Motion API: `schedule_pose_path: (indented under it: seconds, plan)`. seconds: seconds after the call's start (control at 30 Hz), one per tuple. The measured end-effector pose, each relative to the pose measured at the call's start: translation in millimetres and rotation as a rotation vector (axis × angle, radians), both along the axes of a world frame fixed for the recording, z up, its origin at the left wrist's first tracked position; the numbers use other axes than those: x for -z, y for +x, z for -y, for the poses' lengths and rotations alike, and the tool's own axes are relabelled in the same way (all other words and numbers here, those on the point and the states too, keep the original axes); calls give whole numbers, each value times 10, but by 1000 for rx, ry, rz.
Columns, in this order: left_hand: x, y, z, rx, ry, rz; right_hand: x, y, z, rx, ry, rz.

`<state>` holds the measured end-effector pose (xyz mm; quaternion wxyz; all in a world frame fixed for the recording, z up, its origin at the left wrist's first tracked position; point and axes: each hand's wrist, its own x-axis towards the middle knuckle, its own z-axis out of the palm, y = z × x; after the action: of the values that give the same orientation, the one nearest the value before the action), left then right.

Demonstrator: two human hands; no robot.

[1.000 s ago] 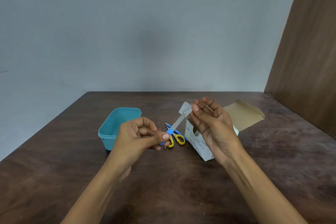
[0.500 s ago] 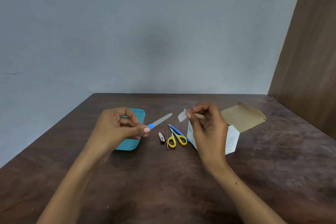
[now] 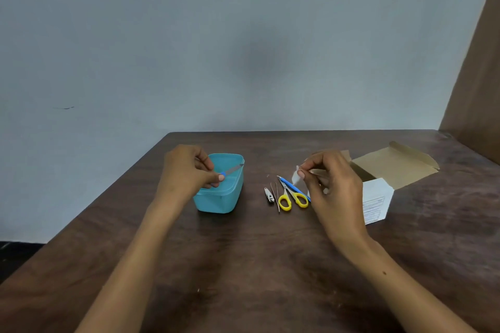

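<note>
Nail file (image 3: 234, 169): hung over the open blue tub (image 3: 216, 203), pinched at its blue handle end between thumb and curled fingers of the left hand (image 3: 186, 170). Ran its long axis from that grip rightward and slightly up, away from the body, and reached with the metal tip to the tub's far right rim. Sat wholly on the left hand's side, well apart from the right one. Looked close to being dropped in; seemed to need only a lowering and a letting go. Risked catching the tip on the rim unless tilted down or drawn back a little first.

Around it, from big to small:
- On the dark wooden table (image 3: 243, 265), stood an open cardboard box (image 3: 376, 197) at the right, flap thrown back.
- Just in front of the box, raised off the table, hovered the right hand (image 3: 335, 186), pinching a small white scrap (image 3: 295, 177) between thumb and forefinger.
- Between tub and box lay yellow-handled scissors (image 3: 293, 197).
- Just left of those lay a nail clipper (image 3: 269, 194)
</note>
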<state>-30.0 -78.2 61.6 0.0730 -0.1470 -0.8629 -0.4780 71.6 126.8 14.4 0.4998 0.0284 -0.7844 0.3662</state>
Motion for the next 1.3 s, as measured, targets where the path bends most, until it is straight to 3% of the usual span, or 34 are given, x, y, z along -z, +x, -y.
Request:
schedule_pose_path:
  seconds: [0.57,0.67,0.77,0.9,1.13,1.3]
  plan:
    - [258,-130,-140,-110,-272,-187,21,1,-6,49,75,89]
    - [234,-52,-199,-115,-207,-324,15,-3,-19,47,58,75]
    - [145,120,-368,34,-52,-405,15,-5,-22,35,29,64]
    - [173,306,-629,288,127,-173,23,-6,-21,-47,-112,72]
    - [345,401,-744,422,405,168,1,-19,-64,-182,-353,107]
    - [372,399,-749,378,480,126,8,-22,-55,-263,-441,153]
